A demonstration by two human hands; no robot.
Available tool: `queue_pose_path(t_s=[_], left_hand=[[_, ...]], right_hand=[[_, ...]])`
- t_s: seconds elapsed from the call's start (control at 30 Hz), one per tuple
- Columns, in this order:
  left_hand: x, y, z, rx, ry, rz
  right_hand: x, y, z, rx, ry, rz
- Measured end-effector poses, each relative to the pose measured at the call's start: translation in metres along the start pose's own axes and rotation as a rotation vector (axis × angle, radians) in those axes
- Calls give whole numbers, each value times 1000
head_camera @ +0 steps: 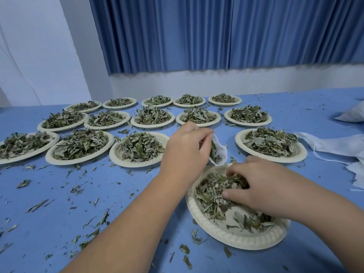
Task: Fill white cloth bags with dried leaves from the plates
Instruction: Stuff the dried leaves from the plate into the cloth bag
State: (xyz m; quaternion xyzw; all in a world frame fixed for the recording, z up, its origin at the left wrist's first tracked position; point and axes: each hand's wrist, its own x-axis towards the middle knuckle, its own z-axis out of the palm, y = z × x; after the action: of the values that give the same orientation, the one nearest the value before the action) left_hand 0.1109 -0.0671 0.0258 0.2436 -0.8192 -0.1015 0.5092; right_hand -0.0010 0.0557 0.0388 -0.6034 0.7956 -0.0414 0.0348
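My left hand [186, 149] grips the rim of a small white cloth bag [221, 152], holding its mouth wide above the far edge of the nearest plate. Dried leaves lie inside the bag. My right hand [254, 188] sits in the nearest cream plate [216, 231], fingers curled round a clump of its dried leaves [210, 196]. That plate is tilted and part of its bottom is bare.
Several cream plates heaped with dried leaves [137, 147] stand in rows across the blue table [118, 194]. Loose leaf bits litter the table at the left and front. A pile of white cloth bags [338, 144] lies at the right edge. Blue curtains hang behind.
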Motion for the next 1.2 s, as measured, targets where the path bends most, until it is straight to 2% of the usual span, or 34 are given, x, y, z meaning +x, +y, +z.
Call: queue_pose_path(t_s=[0.57, 0.8, 1.0, 1.2], left_hand=[[0, 2, -1, -18, -31, -32], [0, 4, -2, -15, -67, -39], [1, 5, -3, -4, -82, -34], [0, 8, 1, -24, -89, -36]], right_hand=[[9, 4, 3, 20, 89, -124], [6, 17, -17, 311, 132, -135], [3, 19, -26, 546, 237, -144], [5, 14, -20, 543, 354, -150]])
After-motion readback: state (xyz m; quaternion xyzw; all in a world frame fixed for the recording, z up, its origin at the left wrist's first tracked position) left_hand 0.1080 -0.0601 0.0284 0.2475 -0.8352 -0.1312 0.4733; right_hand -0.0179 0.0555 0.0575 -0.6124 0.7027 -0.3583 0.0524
